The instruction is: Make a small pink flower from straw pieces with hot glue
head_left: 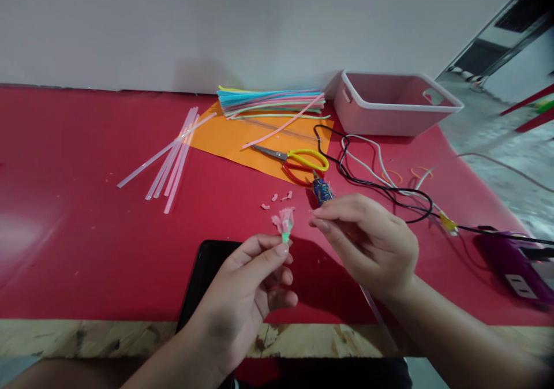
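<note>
Between the thumb and fingertips of my left hand (255,279) is a small craft flower (284,221), with ruffled pink petals and a green wrapped base. My right hand (367,239) is held just to the right of it, thumb and forefinger pinched together on what looks like a tiny pink scrap (313,212). Small pink bits (274,198) lie on the red table beyond the flower. Past my right fingertips lies a blue hot glue gun (321,189), partly hidden by that hand. Scissors (298,161) with yellow and red handles rest by its nozzle.
Pipe cleaners (272,101) are bundled on an orange sheet (208,132). Translucent glue sticks (175,155) lie at left. A pink basket (389,118) stands at the back right. Black cord (372,184) runs to a purple power strip (511,268). A black phone-like slab (208,268) sits under my left hand.
</note>
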Demonstrator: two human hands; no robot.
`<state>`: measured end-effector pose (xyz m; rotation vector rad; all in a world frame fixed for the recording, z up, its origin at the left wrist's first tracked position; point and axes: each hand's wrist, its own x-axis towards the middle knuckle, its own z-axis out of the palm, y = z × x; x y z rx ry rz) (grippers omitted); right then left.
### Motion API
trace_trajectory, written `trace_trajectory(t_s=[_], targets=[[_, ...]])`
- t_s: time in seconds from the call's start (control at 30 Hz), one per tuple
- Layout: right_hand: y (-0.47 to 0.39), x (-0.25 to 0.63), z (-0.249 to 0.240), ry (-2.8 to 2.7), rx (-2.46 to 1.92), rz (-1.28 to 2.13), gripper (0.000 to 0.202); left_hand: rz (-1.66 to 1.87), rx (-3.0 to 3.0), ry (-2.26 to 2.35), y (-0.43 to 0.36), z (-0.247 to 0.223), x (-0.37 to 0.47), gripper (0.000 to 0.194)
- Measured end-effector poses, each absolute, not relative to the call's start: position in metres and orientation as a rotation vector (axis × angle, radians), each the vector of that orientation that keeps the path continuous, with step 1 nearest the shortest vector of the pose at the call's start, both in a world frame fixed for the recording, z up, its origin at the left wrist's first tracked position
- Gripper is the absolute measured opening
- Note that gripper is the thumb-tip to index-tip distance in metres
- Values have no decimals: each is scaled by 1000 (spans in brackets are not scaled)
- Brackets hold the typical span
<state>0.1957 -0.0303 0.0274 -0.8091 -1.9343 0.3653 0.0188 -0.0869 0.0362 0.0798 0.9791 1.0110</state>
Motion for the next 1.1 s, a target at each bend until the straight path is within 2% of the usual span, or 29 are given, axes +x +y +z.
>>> trace_trajectory(t_s=[0.27, 0.53, 1.1], targets=[[-34, 191, 22, -1895, -752, 562, 27, 984, 116, 1020, -88, 35, 20, 22], [-34, 191, 24, -1973, -746, 324, 22, 953, 128, 997, -89, 39, 23, 29], [-33, 190, 25, -2024, -707, 261, 23, 928, 175, 995, -92, 38, 25, 28]])
